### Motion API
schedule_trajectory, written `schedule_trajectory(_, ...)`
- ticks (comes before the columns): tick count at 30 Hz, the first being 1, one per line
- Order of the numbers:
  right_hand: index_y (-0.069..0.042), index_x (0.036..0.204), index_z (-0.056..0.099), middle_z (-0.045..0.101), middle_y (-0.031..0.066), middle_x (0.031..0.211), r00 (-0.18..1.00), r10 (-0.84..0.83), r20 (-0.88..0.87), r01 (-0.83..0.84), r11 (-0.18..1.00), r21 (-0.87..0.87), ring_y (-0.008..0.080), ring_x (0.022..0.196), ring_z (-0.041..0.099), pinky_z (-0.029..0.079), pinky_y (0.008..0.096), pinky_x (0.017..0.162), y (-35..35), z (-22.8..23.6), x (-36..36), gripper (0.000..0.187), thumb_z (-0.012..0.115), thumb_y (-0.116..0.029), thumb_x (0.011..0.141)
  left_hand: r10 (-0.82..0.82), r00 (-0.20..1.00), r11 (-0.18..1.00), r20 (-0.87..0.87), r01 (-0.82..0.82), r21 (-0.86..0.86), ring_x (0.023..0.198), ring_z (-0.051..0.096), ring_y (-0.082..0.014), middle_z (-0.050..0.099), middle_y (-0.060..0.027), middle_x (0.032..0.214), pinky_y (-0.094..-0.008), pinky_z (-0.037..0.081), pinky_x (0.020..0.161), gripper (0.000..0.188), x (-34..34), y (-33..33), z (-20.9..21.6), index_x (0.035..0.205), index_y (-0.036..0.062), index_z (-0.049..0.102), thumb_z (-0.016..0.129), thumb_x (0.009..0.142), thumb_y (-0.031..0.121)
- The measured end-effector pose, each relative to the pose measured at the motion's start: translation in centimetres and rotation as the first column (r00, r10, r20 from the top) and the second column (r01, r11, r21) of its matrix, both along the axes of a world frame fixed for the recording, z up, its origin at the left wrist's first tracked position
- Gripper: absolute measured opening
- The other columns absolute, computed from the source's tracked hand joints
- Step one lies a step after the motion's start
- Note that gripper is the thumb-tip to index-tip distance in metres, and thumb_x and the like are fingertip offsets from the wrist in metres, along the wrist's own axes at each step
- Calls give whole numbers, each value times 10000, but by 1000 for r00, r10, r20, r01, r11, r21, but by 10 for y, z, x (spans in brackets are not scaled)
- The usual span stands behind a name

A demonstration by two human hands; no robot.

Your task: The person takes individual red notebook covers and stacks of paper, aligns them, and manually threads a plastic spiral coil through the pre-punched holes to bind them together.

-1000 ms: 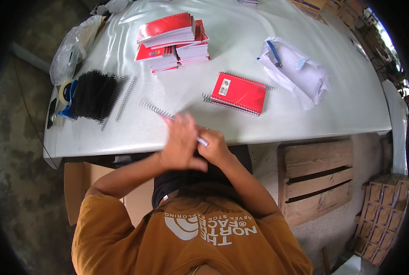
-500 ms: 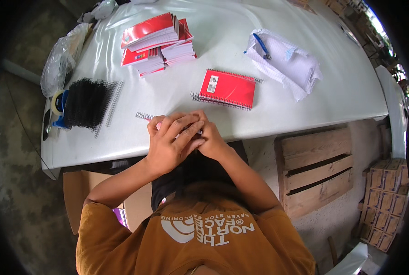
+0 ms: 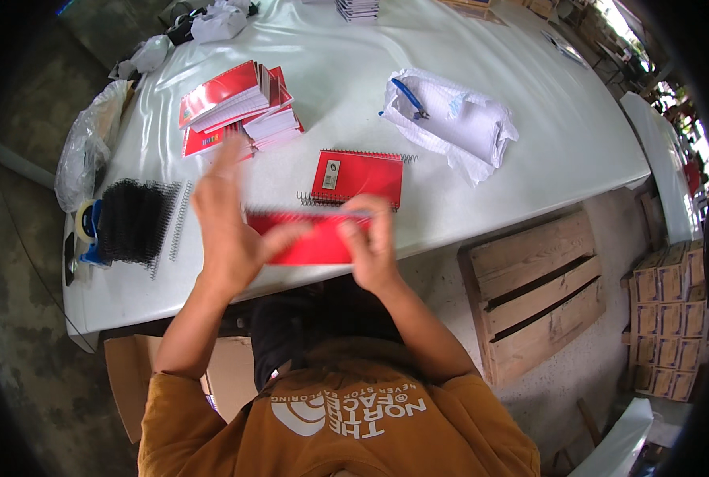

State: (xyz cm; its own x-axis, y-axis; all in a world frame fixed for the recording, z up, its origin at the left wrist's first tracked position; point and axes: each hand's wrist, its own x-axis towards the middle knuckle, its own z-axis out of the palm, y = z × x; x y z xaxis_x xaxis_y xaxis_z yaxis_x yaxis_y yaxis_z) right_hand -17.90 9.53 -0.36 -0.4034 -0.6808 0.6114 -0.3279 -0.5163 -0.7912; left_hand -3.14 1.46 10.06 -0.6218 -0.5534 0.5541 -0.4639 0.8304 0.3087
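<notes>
My right hand (image 3: 372, 242) is closed on the right end of a red notebook (image 3: 314, 245), thumb on its cover. The notebook is tilted over the table's near edge and its top edge is blurred. At its left end my left hand (image 3: 231, 222) has its fingers stretched upward, smeared by motion, and its thumb lies across the cover. Just beyond are red spiral notebooks (image 3: 362, 176) with wire coils sticking out at their ends. A pile of red notebooks (image 3: 223, 99) stands farther left, near my left fingertips.
Black spiral coils (image 3: 135, 226) lie at the left beside a blue tape dispenser (image 3: 92, 238). Blue-handled pliers (image 3: 408, 97) rest in a white paper-lined tray (image 3: 466, 131). A wooden pallet (image 3: 537, 298) and stacked cartons (image 3: 664, 318) stand right of the table.
My hands have come apart from being pressed together around a notebook and coil. The red cover now faces up, in my right hand, while my left hand has spread and moved left.
</notes>
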Motion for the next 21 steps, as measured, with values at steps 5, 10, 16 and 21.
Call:
schedule_trajectory(5,-47,1099,473,507,40,1004,730,102,676,83,968,-235,95,893,469,398,258,828,-20,15,-24,221,538,-142,911,194,724,814,-662,259,521,1120,476,-181,463,-151,1245,-306,411,934,750,-47,9,-20,1324,-49,316,762,751,138)
schedule_trajectory(10,-37,1087,504,556,60,1029,637,247,730,-17,952,-307,121,960,523,424,284,868,-19,38,-58,235,510,-223,942,-63,680,881,-730,381,279,1164,436,-185,484,-146,1235,-357,364,980,696,-70,-4,-5,1353,-7,311,711,802,135)
schedule_trajectory(16,14,1288,354,413,158,1298,815,-174,553,173,983,56,232,1215,385,285,339,1028,-36,16,-42,494,374,-361,966,11,892,862,-453,221,457,1186,427,-291,443,-176,1286,-441,354,980,563,-88,-3,-61,1318,25,402,648,832,167)
schedule_trajectory(21,82,1400,173,160,238,1476,821,-170,545,136,985,103,302,1380,174,137,376,1125,-31,-30,-52,761,201,-537,958,-275,960,956,-51,279,87,1158,453,-363,453,-174,1293,-438,376,965,517,-85,-10,-105,1290,62,464,650,826,193)
